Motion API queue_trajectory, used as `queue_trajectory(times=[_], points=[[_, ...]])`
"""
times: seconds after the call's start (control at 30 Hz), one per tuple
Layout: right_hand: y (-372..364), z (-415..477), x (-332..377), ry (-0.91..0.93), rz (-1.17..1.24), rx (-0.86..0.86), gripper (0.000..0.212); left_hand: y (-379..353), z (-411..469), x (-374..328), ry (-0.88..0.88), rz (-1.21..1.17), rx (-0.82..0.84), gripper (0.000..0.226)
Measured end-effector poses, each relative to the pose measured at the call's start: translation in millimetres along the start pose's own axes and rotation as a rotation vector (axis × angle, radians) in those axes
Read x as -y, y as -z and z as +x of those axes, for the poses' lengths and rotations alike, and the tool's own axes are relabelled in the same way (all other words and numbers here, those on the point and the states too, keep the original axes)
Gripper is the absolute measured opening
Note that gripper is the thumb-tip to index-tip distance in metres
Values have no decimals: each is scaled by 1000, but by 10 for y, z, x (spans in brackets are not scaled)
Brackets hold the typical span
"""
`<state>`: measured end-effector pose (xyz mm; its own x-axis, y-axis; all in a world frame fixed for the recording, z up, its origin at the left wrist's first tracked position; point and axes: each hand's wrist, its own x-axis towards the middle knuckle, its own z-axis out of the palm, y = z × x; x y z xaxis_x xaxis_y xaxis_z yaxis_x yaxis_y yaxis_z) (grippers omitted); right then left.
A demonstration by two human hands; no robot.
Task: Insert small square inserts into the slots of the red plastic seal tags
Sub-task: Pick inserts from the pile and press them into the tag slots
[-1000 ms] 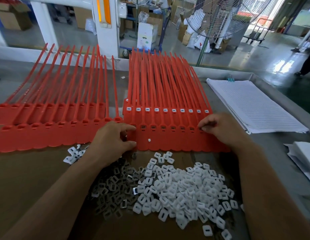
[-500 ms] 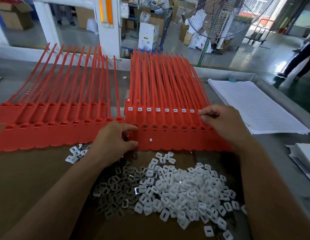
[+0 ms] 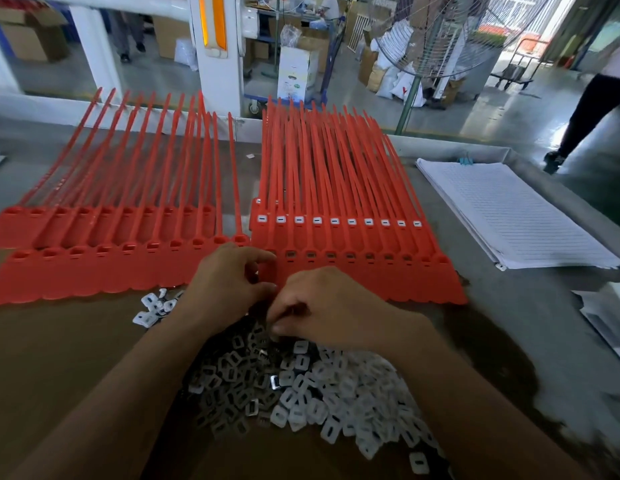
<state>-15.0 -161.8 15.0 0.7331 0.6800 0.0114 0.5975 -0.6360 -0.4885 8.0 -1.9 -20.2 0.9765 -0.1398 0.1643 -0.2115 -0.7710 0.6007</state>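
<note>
Two groups of red seal tags lie side by side on the table. The right group (image 3: 353,271) has white inserts in its upper row of slots; its lower row looks unfilled. The left group (image 3: 93,268) shows bare slots. A pile of small white square inserts (image 3: 319,403) lies in front, partly under my arms. My left hand (image 3: 225,289) rests with curled fingers on the lower left corner of the right group. My right hand (image 3: 322,306) is beside it, fingers curled down at the top of the pile, pinching at the inserts; what it holds is hidden.
A few loose inserts (image 3: 152,306) lie left of my left wrist. A stack of lined white paper (image 3: 509,216) sits at the right, more white sheets (image 3: 610,313) at the right edge. Beyond the table a person (image 3: 592,109) walks on the factory floor near a standing fan (image 3: 440,36).
My right hand left the right end of the upper slot row and came down left to the insert pile, beside my left hand. The left hand stayed put.
</note>
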Motion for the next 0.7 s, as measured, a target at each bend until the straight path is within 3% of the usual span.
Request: queue_trajectory(times=[0.23,0.57,0.7], points=[[-155,43,83,-14,-69,-7,22,-2,1,-11,7,-16,-5,45],[-116,18,83,-45,46,-15,9,-3,11,5,-20,-19,-25,44],[-82,8,63,-45,92,-18,15,-10,28,12,-20,-4,-25,44]])
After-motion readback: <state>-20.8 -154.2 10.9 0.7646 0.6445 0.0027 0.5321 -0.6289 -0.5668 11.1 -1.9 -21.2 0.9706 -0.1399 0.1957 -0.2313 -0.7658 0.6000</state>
